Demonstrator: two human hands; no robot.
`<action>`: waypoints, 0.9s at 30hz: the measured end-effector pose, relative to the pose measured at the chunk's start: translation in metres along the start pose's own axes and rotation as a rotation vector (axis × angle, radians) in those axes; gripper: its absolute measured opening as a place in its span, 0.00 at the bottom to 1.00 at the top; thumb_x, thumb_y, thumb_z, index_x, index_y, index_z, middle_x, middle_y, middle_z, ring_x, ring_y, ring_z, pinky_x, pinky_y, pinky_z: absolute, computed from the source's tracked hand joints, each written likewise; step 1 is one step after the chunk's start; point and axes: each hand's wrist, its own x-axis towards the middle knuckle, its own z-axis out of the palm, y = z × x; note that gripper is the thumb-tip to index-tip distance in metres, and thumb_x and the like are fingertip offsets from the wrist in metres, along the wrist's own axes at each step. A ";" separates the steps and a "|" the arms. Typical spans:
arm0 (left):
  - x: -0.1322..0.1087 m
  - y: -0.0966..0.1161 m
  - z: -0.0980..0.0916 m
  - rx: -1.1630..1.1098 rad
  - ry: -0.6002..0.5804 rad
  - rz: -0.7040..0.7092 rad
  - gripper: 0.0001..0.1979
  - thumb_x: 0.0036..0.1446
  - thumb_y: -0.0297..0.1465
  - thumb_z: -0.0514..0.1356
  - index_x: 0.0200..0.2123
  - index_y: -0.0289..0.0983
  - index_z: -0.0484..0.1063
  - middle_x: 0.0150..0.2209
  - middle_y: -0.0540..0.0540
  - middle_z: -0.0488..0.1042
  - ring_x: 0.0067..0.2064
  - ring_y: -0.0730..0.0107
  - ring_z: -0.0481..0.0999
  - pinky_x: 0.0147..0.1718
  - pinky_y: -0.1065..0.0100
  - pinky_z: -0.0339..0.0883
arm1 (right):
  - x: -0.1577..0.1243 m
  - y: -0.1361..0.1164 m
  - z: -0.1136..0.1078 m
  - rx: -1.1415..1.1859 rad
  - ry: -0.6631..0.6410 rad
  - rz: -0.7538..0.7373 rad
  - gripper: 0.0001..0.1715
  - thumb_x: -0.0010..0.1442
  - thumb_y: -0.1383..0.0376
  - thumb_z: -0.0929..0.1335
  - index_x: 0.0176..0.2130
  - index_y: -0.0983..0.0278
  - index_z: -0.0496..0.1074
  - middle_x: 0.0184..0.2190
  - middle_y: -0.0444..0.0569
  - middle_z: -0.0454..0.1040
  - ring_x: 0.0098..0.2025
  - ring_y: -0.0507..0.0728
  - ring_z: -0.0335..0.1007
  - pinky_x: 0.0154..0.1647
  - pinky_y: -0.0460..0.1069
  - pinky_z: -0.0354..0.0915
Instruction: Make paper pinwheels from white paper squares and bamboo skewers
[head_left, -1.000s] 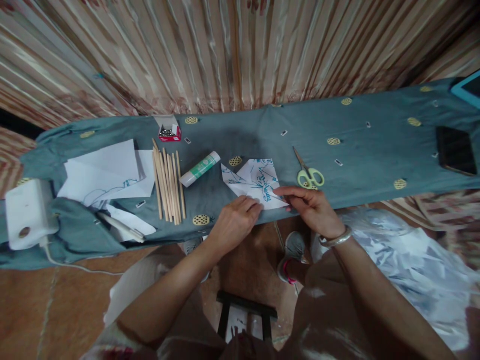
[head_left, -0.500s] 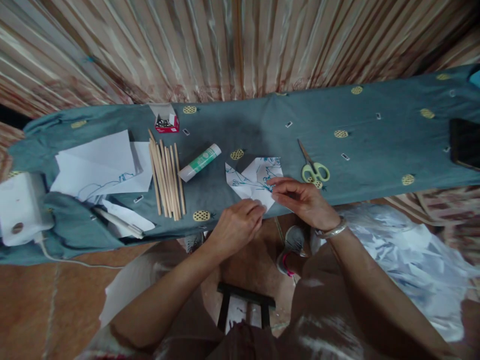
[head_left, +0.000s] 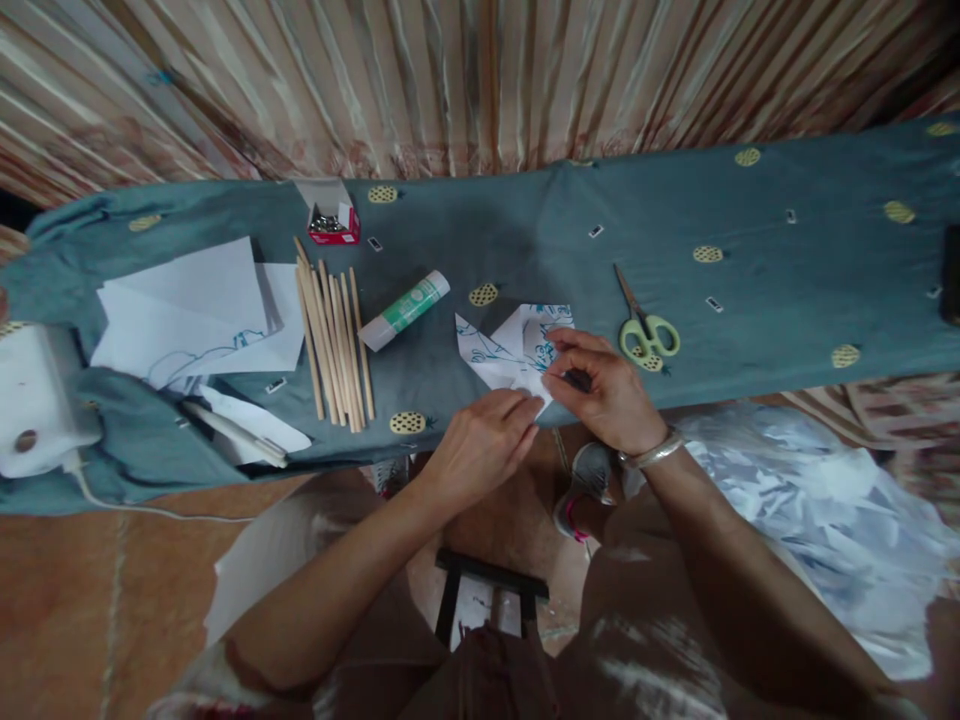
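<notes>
A piece of white paper with blue drawn lines (head_left: 510, 350), folded into points, lies at the table's front edge. My left hand (head_left: 484, 440) pinches its lower edge. My right hand (head_left: 596, 385), wearing a silver bracelet, has thumb and forefinger closed on the paper's right side. Just right of that hand lie scissors with pale green handles (head_left: 649, 335), blades pointing away. To the left of the paper rests a green and white glue stick (head_left: 405, 310).
Several wooden sticks (head_left: 334, 345) lie left of the glue stick. Behind them stands a small red box of metal pieces (head_left: 334, 225). White sheets (head_left: 187, 310), a pen (head_left: 236, 435) and a white device with a cable (head_left: 41, 400) are farther left. A plastic bag of paper scraps (head_left: 825, 510) sits below right.
My right thumb and forefinger have curled into a rounder pinch at the paper's right side. My left hand keeps hold of the lower edge. The whole view has shifted slightly.
</notes>
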 end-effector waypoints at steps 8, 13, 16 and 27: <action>0.001 -0.001 0.003 0.018 -0.012 0.006 0.11 0.62 0.27 0.53 0.47 0.32 0.69 0.43 0.40 0.75 0.47 0.63 0.75 0.45 0.61 0.74 | 0.002 -0.001 0.002 -0.080 0.006 -0.026 0.04 0.53 0.68 0.68 0.28 0.61 0.73 0.49 0.53 0.75 0.50 0.61 0.71 0.54 0.60 0.65; 0.001 0.001 0.002 0.030 -0.008 0.008 0.11 0.62 0.27 0.53 0.46 0.33 0.69 0.43 0.41 0.75 0.46 0.64 0.75 0.45 0.62 0.74 | 0.002 -0.002 0.003 -0.098 0.009 -0.025 0.04 0.53 0.68 0.68 0.27 0.61 0.73 0.49 0.53 0.75 0.49 0.62 0.71 0.53 0.60 0.65; 0.002 0.001 0.003 0.039 -0.004 0.017 0.10 0.62 0.26 0.53 0.46 0.31 0.69 0.43 0.41 0.75 0.46 0.64 0.75 0.45 0.62 0.74 | 0.002 -0.002 0.002 -0.104 0.008 -0.027 0.03 0.53 0.69 0.69 0.28 0.61 0.73 0.49 0.54 0.75 0.50 0.62 0.71 0.53 0.60 0.65; 0.003 0.002 0.001 0.031 -0.007 -0.002 0.09 0.62 0.26 0.53 0.44 0.33 0.70 0.42 0.42 0.75 0.45 0.65 0.76 0.45 0.63 0.74 | 0.001 -0.003 0.005 -0.109 0.020 -0.029 0.04 0.54 0.69 0.68 0.29 0.61 0.73 0.50 0.54 0.74 0.52 0.62 0.70 0.54 0.60 0.65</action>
